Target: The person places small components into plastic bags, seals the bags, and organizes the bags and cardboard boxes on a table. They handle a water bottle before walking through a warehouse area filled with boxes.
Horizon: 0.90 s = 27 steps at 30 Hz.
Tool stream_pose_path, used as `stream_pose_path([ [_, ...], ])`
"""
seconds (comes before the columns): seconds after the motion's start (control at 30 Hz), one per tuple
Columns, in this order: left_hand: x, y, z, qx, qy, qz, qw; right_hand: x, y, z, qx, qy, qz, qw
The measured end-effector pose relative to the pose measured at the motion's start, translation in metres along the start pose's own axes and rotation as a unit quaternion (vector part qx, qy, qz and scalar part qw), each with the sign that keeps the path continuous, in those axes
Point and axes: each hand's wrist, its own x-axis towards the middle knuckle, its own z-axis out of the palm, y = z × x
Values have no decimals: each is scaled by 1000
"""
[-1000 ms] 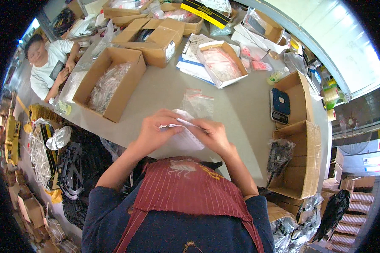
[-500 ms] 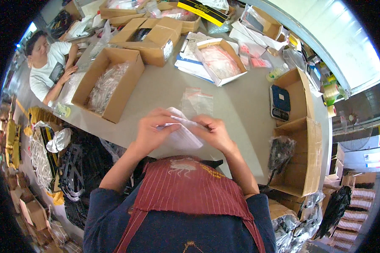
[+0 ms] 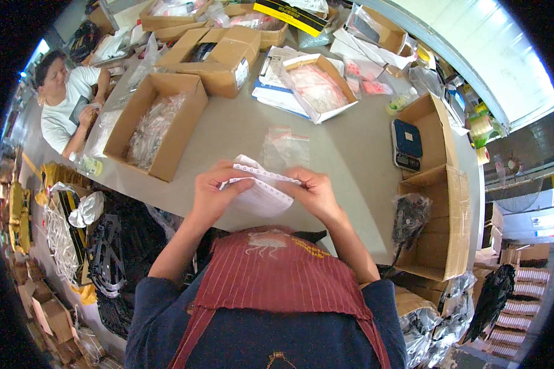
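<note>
A folded sheet of white printed paper (image 3: 264,200) is stretched between my two hands above the near part of the table. Its two upper edges stand a little apart, with small dark marks along them. My left hand (image 3: 220,189) is closed on the sheet's left end, thumb on the near layer. At the other end my right hand (image 3: 312,190) pinches it between thumb and fingers. Just beyond the paper, clear zip bags (image 3: 287,147) with red strips lie flat on the grey table (image 3: 228,132).
Left of my hands stands a cardboard box (image 3: 188,132) of clear bags. A white box (image 3: 319,117) of bags lies beyond. To the right are a scale (image 3: 407,140) and an open carton (image 3: 443,237). A person (image 3: 68,101) sits at the far left.
The paper's two edges have opened apart, and the marks along them now show. My left hand has shifted slightly left. The other person's hands have drawn together.
</note>
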Motion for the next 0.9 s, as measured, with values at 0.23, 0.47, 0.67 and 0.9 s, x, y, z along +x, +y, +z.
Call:
stream_pose_path([
  [0.23, -4, 19, -10, 88, 3, 74, 993, -4, -8, -2, -36, -39, 7, 999],
  [0.47, -5, 52, -27, 205, -163, 315, 912, 17, -36, -35, 20, -75, -114, 990],
  [0.67, -3, 61, -36, 174, -220, 338, 898, 26, -51, -4, 53, -344, -81, 934],
  [0.9, 6, 59, -49, 214, -158, 272, 925, 31, -44, 19, -95, -27, -212, 972],
])
